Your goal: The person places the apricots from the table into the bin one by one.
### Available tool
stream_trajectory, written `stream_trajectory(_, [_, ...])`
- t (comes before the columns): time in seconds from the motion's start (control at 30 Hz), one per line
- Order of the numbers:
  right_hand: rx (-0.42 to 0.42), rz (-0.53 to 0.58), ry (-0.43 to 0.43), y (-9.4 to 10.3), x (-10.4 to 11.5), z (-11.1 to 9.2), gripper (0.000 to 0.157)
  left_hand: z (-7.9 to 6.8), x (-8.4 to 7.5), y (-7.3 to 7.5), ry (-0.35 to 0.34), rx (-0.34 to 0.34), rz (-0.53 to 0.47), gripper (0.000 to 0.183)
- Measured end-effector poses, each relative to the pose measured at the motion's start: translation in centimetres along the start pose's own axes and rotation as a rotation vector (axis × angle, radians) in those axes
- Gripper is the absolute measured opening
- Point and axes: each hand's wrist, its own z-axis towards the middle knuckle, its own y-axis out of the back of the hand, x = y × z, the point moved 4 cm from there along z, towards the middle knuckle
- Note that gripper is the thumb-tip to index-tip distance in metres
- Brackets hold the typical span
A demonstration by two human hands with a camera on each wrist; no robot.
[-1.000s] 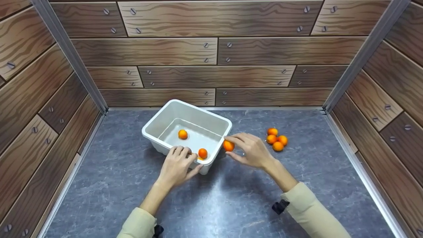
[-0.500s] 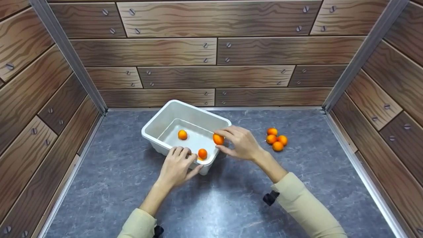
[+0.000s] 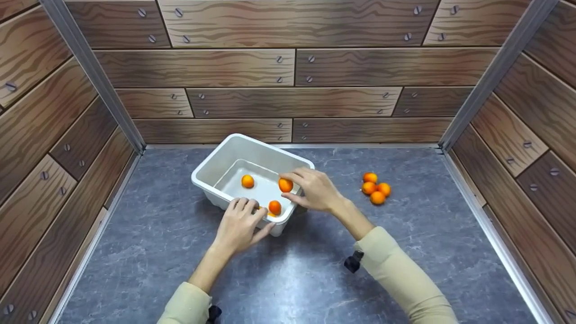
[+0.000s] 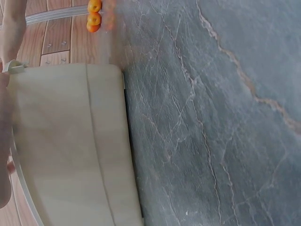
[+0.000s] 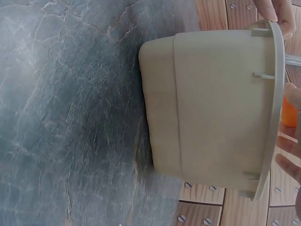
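An open white plastic bin [image 3: 265, 157] with rounded corners stands upright, set askew, orange citrus fruits [image 3: 247, 181] on its floor. One pinched fruit [image 3: 285, 185] hangs above its right side; a tight cluster [image 3: 377, 196] lies farther right.

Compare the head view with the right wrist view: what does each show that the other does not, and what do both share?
Only the head view shows the loose fruits inside the bin, the fruit cluster on the tabletop, and the sleeves.

Only the right wrist view shows the small ribs on the bin's outside.

Both show the bin, tabletop, wood-patterned walls, left hand on the bin, and right hand holding an orange fruit.
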Motion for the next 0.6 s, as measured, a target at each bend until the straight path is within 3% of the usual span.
stream_trajectory(0.33, [0.178,0.035,-0.111,-1.6,-0.1,0.8,0.049,0.0,0.0,-0.1,0.004,0.000,-0.010,0.037])
stream_trajectory(0.6, [0.228,0.080,-0.170,-2.1,-0.4,0.9,0.050,-0.1,0.1,-0.2,0.010,0.007,-0.011,0.037])
